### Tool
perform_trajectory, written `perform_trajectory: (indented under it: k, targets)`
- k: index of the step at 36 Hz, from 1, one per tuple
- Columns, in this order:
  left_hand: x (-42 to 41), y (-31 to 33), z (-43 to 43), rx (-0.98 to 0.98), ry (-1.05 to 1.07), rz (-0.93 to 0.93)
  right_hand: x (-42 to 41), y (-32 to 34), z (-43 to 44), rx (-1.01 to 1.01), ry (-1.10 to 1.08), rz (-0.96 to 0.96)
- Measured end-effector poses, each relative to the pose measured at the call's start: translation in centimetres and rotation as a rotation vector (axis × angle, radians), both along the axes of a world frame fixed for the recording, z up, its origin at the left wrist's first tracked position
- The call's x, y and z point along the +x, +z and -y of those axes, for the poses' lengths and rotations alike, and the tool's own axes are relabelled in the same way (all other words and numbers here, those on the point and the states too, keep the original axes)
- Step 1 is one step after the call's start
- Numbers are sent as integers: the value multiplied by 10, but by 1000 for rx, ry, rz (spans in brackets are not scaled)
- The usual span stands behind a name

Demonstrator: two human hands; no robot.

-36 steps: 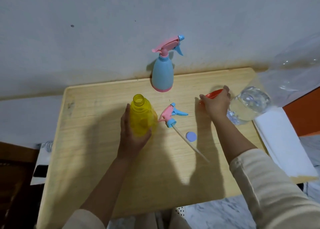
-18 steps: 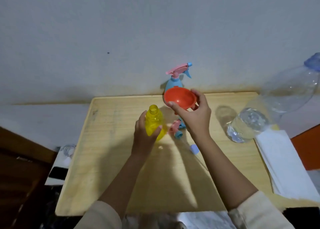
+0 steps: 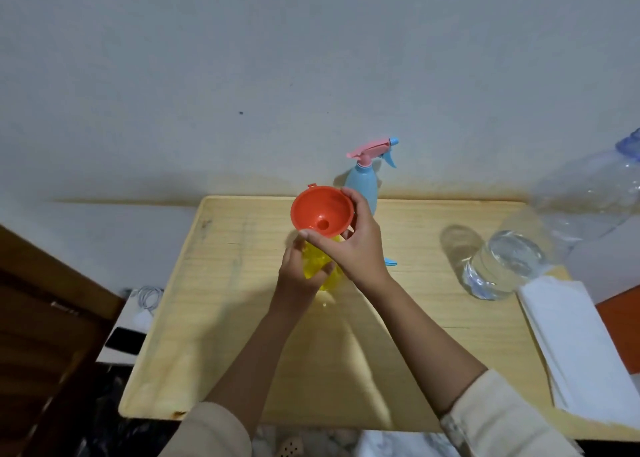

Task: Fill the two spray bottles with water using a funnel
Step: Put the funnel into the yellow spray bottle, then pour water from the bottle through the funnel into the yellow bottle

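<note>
Steadies the open yellow spray bottle (image 3: 320, 266) upright on the wooden table (image 3: 225, 301) with the left hand (image 3: 298, 276), fingers and thumb curled round its body, presumably to stop so light a thing from tipping; pinches the orange funnel (image 3: 322, 212) by its rim with the right hand (image 3: 349, 249), thumb on the near edge, fingers wrapped over the far side, bowl tilted toward the camera; holds it right over the bottle's neck, spout hidden under the bowl, so cannot tell whether seated in the mouth or just above it; judged as seating the funnel before any pouring. Parks the blue spray bottle (image 3: 362, 186), pink trigger head on, at the back by the wall, well apart from the work, likely second in line; has the large clear water bottle (image 3: 502, 262) at the right, within reach of the right hand once rid of the funnel; shows only a blue tip of the detached trigger head (image 3: 391, 262) past the right wrist; sets white paper towels (image 3: 571, 346) at the right edge, probably against spills.
</note>
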State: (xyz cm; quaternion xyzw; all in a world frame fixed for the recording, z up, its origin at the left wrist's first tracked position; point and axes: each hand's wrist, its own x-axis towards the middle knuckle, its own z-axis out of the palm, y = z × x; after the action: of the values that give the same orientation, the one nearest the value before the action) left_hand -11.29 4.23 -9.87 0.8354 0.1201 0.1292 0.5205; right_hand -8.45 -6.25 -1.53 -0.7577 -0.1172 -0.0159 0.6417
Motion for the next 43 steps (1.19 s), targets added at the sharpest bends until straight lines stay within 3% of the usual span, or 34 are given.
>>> perform_trajectory:
  k: [6, 23, 29, 33, 43]
  targets:
    - [-3, 3, -2, -16, -14, -9, -1, 2, -6, -107, -3, 26]
    - [-12, 11, -18, -26, -169, -13, -10, 10, -12, -141, -92, -28]
    - [-35, 26, -2, -8, -22, 113, -21, 12, 5, -132, -114, -9]
    - [-53, 45, 33, -77, 74, 202, -36, 7, 52, -241, -204, 127]
    - [-4, 133, 169, -131, -344, 227, -50, -29, 199, -413, -663, 153]
